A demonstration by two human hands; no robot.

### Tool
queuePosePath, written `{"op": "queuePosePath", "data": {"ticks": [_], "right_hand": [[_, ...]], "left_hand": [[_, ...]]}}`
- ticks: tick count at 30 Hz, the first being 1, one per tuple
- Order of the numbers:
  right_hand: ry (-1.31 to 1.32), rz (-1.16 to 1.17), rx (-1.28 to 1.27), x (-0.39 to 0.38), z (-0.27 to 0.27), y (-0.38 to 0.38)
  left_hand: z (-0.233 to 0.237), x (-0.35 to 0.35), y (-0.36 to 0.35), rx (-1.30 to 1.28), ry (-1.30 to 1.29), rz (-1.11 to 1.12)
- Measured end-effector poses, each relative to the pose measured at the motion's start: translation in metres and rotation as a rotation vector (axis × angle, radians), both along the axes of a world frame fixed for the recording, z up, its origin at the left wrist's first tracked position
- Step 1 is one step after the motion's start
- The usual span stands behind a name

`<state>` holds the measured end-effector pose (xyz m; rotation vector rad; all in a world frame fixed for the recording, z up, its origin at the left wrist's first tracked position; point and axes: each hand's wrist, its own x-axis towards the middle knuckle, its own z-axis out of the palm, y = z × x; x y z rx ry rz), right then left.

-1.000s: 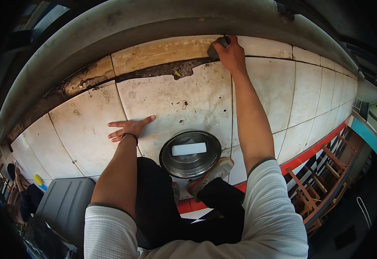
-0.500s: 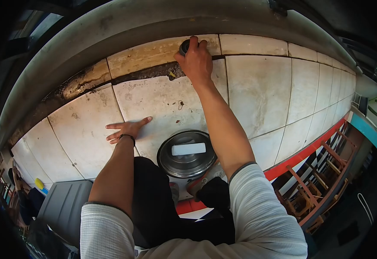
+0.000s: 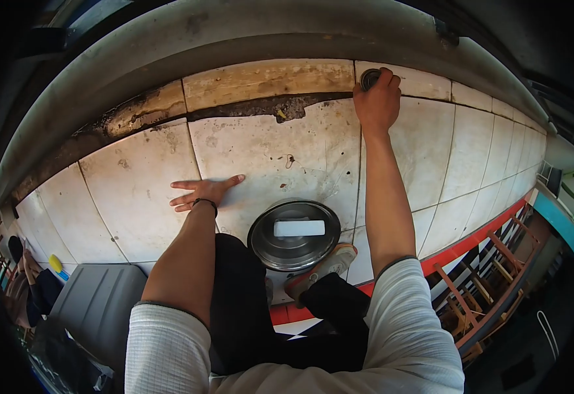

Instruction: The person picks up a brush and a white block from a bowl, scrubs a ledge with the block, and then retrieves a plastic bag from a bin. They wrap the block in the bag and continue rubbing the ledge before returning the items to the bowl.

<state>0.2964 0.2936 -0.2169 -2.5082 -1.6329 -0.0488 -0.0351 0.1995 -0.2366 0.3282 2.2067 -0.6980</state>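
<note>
In the head view, the right hand [image 3: 379, 102] had its fingers closed around a dark round pad [image 3: 369, 79], which lay against the narrow tile strip [image 3: 425, 81] along the far edge. The left hand [image 3: 208, 191], well apart from it, rested with fingers spread on the large tiles [image 3: 139, 161], near a metal basin [image 3: 293, 253] bearing a white block [image 3: 299, 228].
</note>
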Motion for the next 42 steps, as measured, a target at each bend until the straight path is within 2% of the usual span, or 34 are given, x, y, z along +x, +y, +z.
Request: {"op": "queuePosePath", "data": {"ticks": [2, 6, 9, 13, 17, 21, 24, 27, 33, 36, 39, 42], "right_hand": [[0.030, -0.060, -0.001, -0.011, -0.012, -0.012], [0.214, 0.126, 0.164, -0.076, -0.025, -0.017], [0.382, 0.123, 0.198, -0.108, -0.024, -0.015], [0.562, 0.056, 0.298, -0.111, -0.030, -0.014], [0.243, 0.198, 0.192, -0.097, 0.002, -0.013], [0.220, 0.320, 0.033, -0.079, 0.037, -0.004], [-0.120, 0.391, -0.122, -0.079, 0.057, 0.002], [-0.303, 0.452, -0.209, -0.083, 0.063, 0.004], [-0.453, 0.506, -0.279, -0.091, 0.063, -0.001], [-0.484, 0.533, -0.253, -0.089, 0.065, -0.003], [-0.260, 0.365, -0.296, -0.084, 0.075, -0.002], [-0.005, 0.212, -0.103, -0.050, 0.057, 0.000]], "left_hand": [[0.000, -0.001, 0.000, -0.009, 0.010, -0.005], [0.002, 0.000, -0.002, -0.012, 0.001, 0.004], [0.002, -0.001, 0.001, -0.016, 0.007, -0.012], [0.001, -0.002, 0.000, -0.010, 0.004, -0.001], [0.007, 0.001, 0.002, -0.030, 0.010, -0.047], [0.005, -0.004, 0.002, -0.026, -0.028, 0.012], [0.005, -0.004, 0.002, -0.016, -0.025, 0.019], [0.002, -0.005, 0.001, -0.011, -0.023, 0.015], [0.004, -0.005, 0.001, -0.007, -0.027, 0.021], [0.004, -0.005, 0.001, -0.013, -0.023, 0.020], [0.003, -0.005, -0.001, -0.001, -0.024, 0.013], [0.006, -0.006, 0.000, 0.005, -0.044, 0.016]]}}
